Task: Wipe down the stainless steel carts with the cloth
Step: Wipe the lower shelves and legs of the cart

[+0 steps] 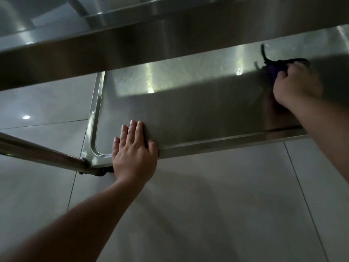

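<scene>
Nearest the viewer, the left hand (135, 154) lies flat, fingers straight, pressed on the near edge of a steel cart's bottom shelf (188, 110), by its left corner. Farther along to the right, the right hand (296, 84) curls around a dark bunched cloth (272, 69) resting on the shelf, so the unwiped length likely runs leftward from it. Pale glossy floor tiles (217, 205) lie below; another shelf (113, 48) overhangs.
</scene>
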Action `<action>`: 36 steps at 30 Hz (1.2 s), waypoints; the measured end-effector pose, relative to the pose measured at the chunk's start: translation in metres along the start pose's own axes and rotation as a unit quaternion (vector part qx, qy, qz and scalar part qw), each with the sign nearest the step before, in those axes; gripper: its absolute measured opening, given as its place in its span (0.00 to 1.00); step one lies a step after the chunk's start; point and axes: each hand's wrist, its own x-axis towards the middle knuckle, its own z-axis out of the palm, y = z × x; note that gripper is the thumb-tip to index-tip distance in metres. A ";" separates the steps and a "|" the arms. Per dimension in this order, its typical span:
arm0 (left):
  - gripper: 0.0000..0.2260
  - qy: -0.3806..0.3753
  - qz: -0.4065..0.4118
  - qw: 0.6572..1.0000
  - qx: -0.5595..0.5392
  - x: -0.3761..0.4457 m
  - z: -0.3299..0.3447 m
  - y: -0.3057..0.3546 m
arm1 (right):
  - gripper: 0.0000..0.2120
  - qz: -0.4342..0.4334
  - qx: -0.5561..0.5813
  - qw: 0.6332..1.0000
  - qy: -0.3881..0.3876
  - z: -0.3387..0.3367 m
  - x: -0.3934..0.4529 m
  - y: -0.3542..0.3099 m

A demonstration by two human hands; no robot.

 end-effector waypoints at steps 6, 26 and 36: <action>0.31 0.001 -0.003 1.000 -0.002 -0.001 -0.001 0.002 | 0.21 -0.102 0.042 0.994 -0.018 0.030 -0.089 -0.073; 0.28 -0.027 -0.004 1.000 -0.002 -0.005 -0.015 0.007 | 0.25 -0.233 -0.002 0.972 0.026 -0.035 -0.059 0.117; 0.34 -0.019 0.021 1.000 -0.005 -0.002 -0.011 0.001 | 0.26 -0.114 -0.004 0.991 0.063 -0.043 0.007 0.190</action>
